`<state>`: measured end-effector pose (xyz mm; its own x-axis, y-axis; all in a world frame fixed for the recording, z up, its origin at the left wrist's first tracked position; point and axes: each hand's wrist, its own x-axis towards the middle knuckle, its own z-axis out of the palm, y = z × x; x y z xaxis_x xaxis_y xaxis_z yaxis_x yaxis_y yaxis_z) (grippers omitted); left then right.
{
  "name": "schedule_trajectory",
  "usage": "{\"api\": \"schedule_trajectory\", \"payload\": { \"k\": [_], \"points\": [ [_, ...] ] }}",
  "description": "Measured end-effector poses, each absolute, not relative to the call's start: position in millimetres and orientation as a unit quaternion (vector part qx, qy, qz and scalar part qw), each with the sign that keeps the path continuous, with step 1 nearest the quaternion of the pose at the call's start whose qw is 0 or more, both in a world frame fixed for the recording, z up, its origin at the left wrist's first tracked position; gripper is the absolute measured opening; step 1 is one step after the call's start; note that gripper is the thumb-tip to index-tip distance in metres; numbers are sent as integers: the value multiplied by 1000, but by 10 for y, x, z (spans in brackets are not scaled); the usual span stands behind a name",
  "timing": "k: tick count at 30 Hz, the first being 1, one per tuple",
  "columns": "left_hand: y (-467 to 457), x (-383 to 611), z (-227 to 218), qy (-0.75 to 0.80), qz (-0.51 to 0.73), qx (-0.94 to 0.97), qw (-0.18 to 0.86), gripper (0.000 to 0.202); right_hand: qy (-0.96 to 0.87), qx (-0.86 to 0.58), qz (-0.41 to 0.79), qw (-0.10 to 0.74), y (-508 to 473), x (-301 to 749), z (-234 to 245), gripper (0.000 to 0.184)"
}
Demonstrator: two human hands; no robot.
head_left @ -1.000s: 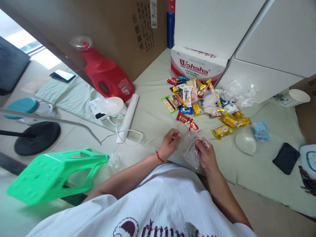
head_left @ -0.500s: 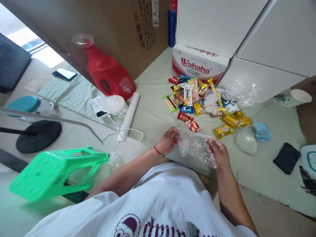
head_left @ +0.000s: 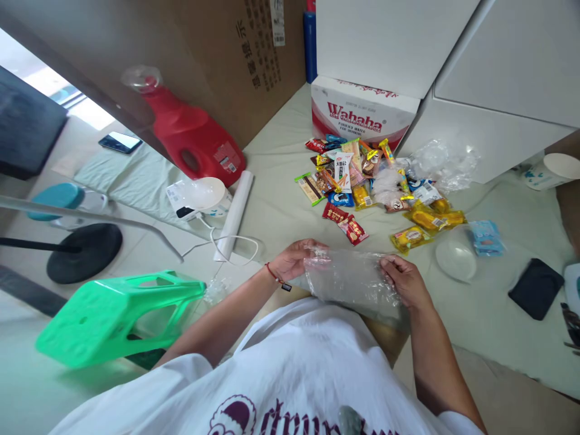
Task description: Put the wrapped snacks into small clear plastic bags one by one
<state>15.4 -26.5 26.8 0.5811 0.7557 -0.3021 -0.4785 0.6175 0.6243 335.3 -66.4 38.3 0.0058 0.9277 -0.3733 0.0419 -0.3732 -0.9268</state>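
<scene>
A clear plastic bag (head_left: 348,278) is stretched flat between my two hands, just above my lap. My left hand (head_left: 296,258) is closed on its left end, and my right hand (head_left: 405,279) pinches the right end between thumb and fingers. Beyond the bag, two red-wrapped snacks (head_left: 345,222) lie on the pale green cloth (head_left: 276,181). Behind them is a heap of assorted wrapped snacks (head_left: 343,172). Several yellow-wrapped cakes (head_left: 432,220) lie to the right of the heap, with crumpled clear plastic (head_left: 446,164) behind them.
A Wahaba-style red and white carton (head_left: 362,115) stands at the back against white cabinets. To the left are a red jug (head_left: 194,139), a white paper roll (head_left: 236,211), a cable and a green stool (head_left: 118,314). On the right lie a clear bowl-like piece (head_left: 455,257) and a black pouch (head_left: 536,289).
My hands have moved farther apart, the left one shifting leftward. The plastic bag, crumpled before, is now spread wider and flatter between them. The camera view has shifted slightly.
</scene>
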Motion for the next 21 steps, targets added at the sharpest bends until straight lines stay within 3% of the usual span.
{"api": "schedule_trajectory", "payload": {
  "k": [3, 6, 11, 17, 21],
  "points": [
    [-278, 149, 282, 333, 349, 291, 826, 41, -399, -607, 567, 389, -653, 3388, 348, 49],
    [-265, 62, 298, 354, 242, 366, 826, 58, -394, -615, 567, 380, -619, 3441, 365, 50],
    [-259, -102, 344, 339, 97, 519, 778, 40, -436, -609, 553, 365, -494, 3458, 424, 48],
    [-379, -434, 485, 342, 106, 619, 699, 41, -517, -564, 536, 358, -297, 3326, 527, 40],
    [-439, -692, 574, 475, 91, 643, 594, 31, -570, -542, 524, 326, -169, 3200, 667, 34]
  ]
}}
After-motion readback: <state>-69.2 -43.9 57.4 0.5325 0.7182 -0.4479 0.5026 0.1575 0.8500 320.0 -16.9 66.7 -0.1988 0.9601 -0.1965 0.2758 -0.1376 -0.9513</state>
